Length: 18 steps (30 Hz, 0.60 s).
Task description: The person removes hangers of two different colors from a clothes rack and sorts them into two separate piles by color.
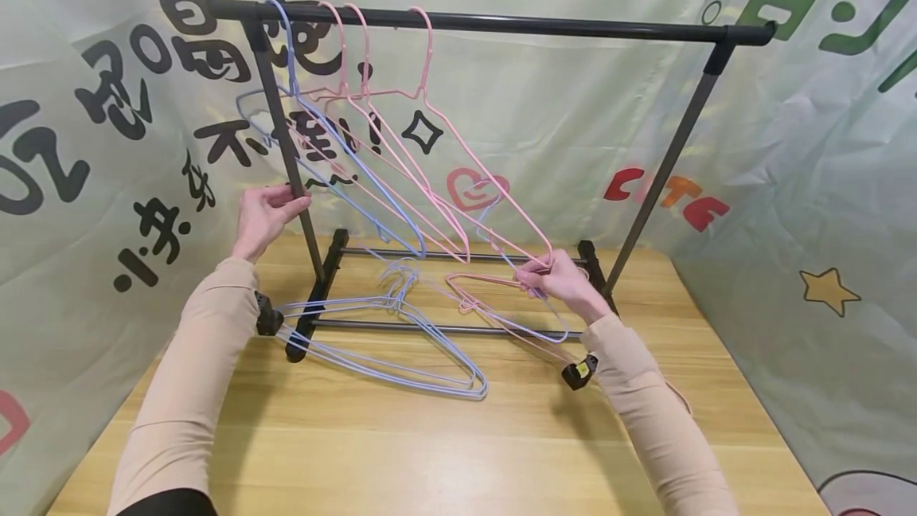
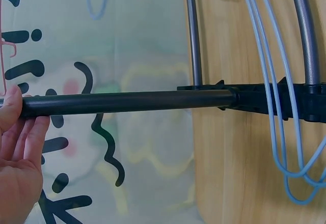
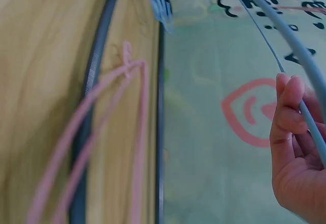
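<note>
My left hand (image 1: 267,217) grips the left post (image 2: 127,102) of a black garment rack, thumb on one side and fingers on the other. With its fingertips my right hand (image 1: 559,281) pinches a light blue hanger (image 3: 290,35), whose hook (image 1: 490,196) points up in front of the backdrop. On the rack's top bar (image 1: 537,25), near the left end, hang a blue hanger (image 1: 351,154) and three pink hangers (image 1: 487,154). The rightmost pink one slants down to the right hand, overlapping its fingers in the head view.
Several blue hangers (image 1: 437,333) lie stacked on the wooden table (image 1: 430,460), across the rack's lower bar (image 1: 423,329). Pink hangers (image 1: 473,305) lie below the right hand. The rack's right post (image 1: 659,181) stands just beyond that hand. A printed cloth (image 1: 802,205) encloses the back and sides.
</note>
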### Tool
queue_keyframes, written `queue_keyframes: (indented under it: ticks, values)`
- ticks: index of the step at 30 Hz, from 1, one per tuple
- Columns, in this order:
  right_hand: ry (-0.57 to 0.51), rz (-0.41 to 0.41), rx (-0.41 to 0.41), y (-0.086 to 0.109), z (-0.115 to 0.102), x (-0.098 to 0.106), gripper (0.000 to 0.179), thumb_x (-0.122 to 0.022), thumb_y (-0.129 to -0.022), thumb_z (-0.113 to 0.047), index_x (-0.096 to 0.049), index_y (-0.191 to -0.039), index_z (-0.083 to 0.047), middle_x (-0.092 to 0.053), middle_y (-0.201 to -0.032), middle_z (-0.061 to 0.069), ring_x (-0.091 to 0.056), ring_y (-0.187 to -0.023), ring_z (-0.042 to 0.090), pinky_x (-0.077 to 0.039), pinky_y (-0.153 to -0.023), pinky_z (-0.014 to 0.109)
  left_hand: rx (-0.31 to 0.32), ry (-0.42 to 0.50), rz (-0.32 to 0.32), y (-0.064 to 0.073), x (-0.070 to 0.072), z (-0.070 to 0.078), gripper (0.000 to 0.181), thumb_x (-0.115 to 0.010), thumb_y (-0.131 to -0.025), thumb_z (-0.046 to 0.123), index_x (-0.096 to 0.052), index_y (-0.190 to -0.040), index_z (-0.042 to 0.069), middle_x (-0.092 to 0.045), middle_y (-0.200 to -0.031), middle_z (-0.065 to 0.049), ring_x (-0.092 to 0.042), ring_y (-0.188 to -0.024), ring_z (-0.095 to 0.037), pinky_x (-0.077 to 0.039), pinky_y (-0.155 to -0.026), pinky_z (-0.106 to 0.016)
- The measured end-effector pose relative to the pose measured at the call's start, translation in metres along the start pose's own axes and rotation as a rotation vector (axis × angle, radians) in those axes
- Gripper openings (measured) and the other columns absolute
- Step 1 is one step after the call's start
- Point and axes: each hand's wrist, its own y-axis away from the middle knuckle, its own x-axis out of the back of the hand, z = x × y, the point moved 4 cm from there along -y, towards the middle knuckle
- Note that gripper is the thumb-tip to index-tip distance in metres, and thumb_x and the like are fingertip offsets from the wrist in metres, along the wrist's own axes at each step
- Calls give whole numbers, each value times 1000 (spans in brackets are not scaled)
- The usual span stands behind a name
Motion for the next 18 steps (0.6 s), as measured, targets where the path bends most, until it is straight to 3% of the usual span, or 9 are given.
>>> queue_keyframes:
  ticks: [8, 15, 18]
  values:
    - [5, -113, 8, -5, 14, -37, 21, -61, -97, 0, -68, -100, 20, -66, -66, -4, -60, -56, 8, -45, -53, 20, 3, -2, -3, 0, 0, -1, 41, -74, -93, 27, -71, -119, -5, -66, -79, 37, -58, -78, 20, -43, -79, -9]
    - [-28, -183, 32, -11, 24, -68, 24, -60, -96, 2, -64, -100, 25, -68, -66, 2, -59, -56, 7, -46, -53, 19, -10, 25, -6, -1, 0, -1, 41, -75, -92, 25, -70, -119, -6, -77, -91, 21, -61, -77, 20, -44, -77, -6]
    - [-57, -219, 22, -14, 27, -81, 26, -60, -97, 2, -62, -104, 27, -69, -66, 2, -59, -54, 6, -45, -52, 18, -8, 23, -4, -1, -1, -1, 41, -75, -92, 25, -70, -119, -6, -76, -88, 24, -61, -77, 20, -44, -78, -6]
